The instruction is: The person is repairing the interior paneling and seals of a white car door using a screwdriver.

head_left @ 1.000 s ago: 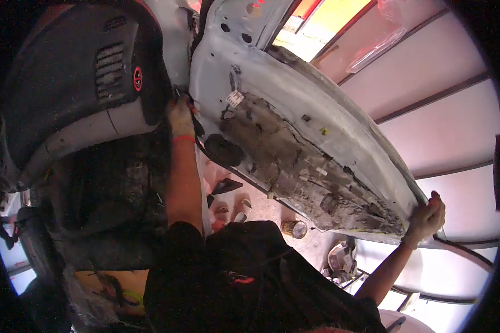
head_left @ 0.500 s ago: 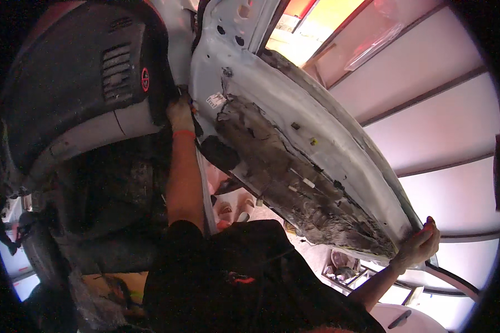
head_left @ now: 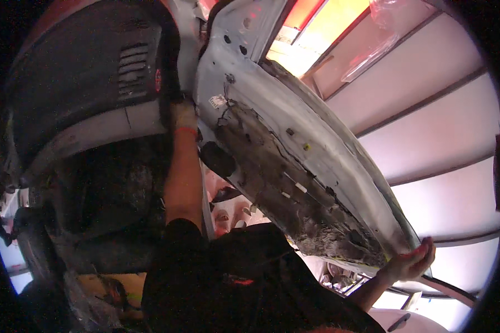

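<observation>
A stripped white car door (head_left: 339,150) stands open to my right, its inner face showing dark, grimy lining. At the door's far end from the hinges, my right hand (head_left: 408,263) is closed round the edge, fingertips showing past it. My left arm reaches forward to the gap between dashboard and door. There my left hand (head_left: 184,115), which seems to wear a pale glove with an orange cuff, is beside the hinge side. Its fingers are hidden in shadow, so what they touch cannot be seen. A small white label (head_left: 218,101) sits on the door near that hand.
To the left is the black dashboard (head_left: 89,66) with a slatted vent (head_left: 133,69), above a dark footwell (head_left: 111,183). Pale ribbed panels (head_left: 428,127) rise beyond the door. Clear plastic sheeting (head_left: 366,61) hangs at upper right. A metal frame holding clutter (head_left: 341,280) stands below the door.
The door's free end and my right hand on it have moved slightly down and left. In the picture, the dashboard and my left hand have shifted a little to the right.
</observation>
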Demonstrator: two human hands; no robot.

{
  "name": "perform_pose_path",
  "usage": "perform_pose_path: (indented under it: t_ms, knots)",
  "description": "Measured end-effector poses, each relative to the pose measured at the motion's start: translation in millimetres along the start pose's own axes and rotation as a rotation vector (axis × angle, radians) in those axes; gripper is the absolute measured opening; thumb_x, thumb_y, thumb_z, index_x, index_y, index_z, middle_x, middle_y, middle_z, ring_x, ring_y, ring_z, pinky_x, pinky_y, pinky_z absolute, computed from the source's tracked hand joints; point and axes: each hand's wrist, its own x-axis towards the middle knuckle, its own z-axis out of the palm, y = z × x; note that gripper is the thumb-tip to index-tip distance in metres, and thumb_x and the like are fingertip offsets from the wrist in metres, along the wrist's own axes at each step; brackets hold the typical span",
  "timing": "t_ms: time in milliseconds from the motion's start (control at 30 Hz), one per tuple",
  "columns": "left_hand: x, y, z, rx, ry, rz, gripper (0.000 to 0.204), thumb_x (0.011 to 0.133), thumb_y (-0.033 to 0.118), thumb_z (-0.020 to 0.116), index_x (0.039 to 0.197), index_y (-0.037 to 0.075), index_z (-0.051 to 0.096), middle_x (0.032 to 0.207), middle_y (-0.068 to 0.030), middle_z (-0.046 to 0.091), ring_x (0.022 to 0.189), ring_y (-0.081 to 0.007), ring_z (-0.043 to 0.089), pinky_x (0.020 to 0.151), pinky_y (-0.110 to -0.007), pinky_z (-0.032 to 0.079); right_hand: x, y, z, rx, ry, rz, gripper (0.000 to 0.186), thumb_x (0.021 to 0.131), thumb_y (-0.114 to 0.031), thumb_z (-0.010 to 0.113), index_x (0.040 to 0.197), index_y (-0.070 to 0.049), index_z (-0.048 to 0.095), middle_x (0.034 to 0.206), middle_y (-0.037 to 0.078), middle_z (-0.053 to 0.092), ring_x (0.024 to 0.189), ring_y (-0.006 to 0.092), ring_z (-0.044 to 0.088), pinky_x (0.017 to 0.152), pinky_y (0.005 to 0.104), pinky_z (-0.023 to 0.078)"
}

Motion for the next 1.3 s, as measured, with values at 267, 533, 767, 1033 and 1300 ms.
perform_pose_path:
  t_ms: [267, 533, 767, 1033, 1300]
  knots:
    - [50.4, -45.5, -18.2, 0.533, 0.023, 0.408, 0.027, 0.09, 0.017, 0.064, 0.111, 0.003, 0.072, 0.098, -0.0144, 0.072, 0.084, -0.0286, 0.07, 0.071, -0.042, 0.054, -112.9, -181.1, 98.0, 0.908, -1.625, 0.237, 0.042, 0.097, -0.028, 0.071, 0.127, 0.0, 0.061, 0.111, 0.013, 0.068, 0.102, 0.0252, 0.065, 0.09, 0.0387, 0.051]
    - [53.7, -53.9, -44.7, 1.299, 0.102, 0.945, 0.022, 0.088, 0.019, 0.065, 0.102, 0.008, 0.078, 0.104, -0.0141, 0.076, 0.097, -0.0307, 0.073, 0.086, -0.049, 0.058, -311.4, -269.6, 277.7, 0.954, -1.813, -0.126, 0.057, 0.098, -0.045, 0.066, 0.135, -0.003, 0.053, 0.1, 0.017, 0.071, 0.082, 0.0311, 0.072, 0.075, 0.0466, 0.055]
    - [-4.1, 11.0, -8.9, 0.425, -0.031, 0.171, 0.031, 0.096, 0.027, 0.059, 0.111, 0.003, 0.07, 0.105, -0.0193, 0.074, 0.093, -0.041, 0.07, 0.085, -0.05, 0.054, -327.9, -300.2, 324.8, 0.874, -1.374, -0.464, 0.051, 0.086, -0.031, 0.075, 0.125, -0.006, 0.053, 0.093, 0.023, 0.07, 0.086, 0.0466, 0.068, 0.071, 0.0504, 0.055]
    - [-63.1, -1.3, -76.9, 0.343, -0.212, 0.18, 0.061, 0.098, 0.051, 0.065, 0.129, -0.001, 0.067, 0.121, -0.0145, 0.071, 0.108, -0.0282, 0.066, 0.093, -0.038, 0.051, -361.2, -309.6, 325.9, 1.041, -1.669, 0.144, 0.046, 0.108, -0.045, 0.047, 0.118, -0.002, 0.062, 0.095, 0.018, 0.07, 0.079, 0.0307, 0.072, 0.067, 0.0484, 0.055]
    - [-115.8, -15.7, -122.1, -0.337, -0.314, -0.332, 0.035, 0.095, 0.045, 0.072, 0.09, 0.01, 0.07, 0.083, 0.0004, 0.063, 0.074, -0.013, 0.056, 0.066, -0.032, 0.045, -318.0, -341.0, 285.5, 0.981, -1.76, 0.261, 0.05, 0.109, -0.046, 0.045, 0.12, -0.002, 0.067, 0.093, 0.017, 0.071, 0.077, 0.0271, 0.069, 0.068, 0.0429, 0.054]
